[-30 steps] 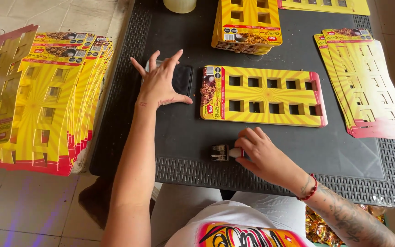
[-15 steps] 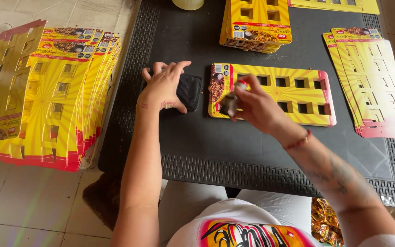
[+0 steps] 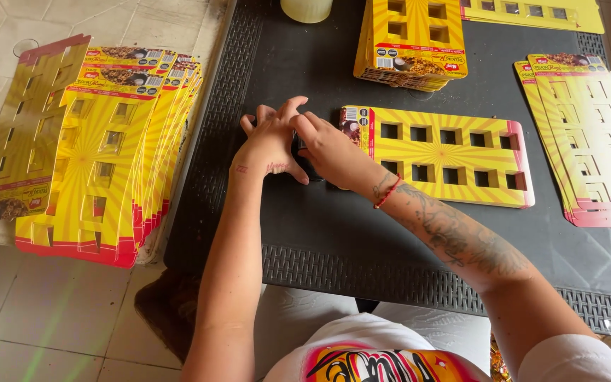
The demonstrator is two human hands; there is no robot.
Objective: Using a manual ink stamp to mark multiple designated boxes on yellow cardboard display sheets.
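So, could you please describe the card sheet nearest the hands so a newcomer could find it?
On the dark table, look just beyond the right hand. The yellow card sheet with two rows of square holes lies there flat and alone, while the neighbouring sheets sit in stacks.

Yellow punched display cards (image 3: 447, 155) — flat, red-edged, stacked around
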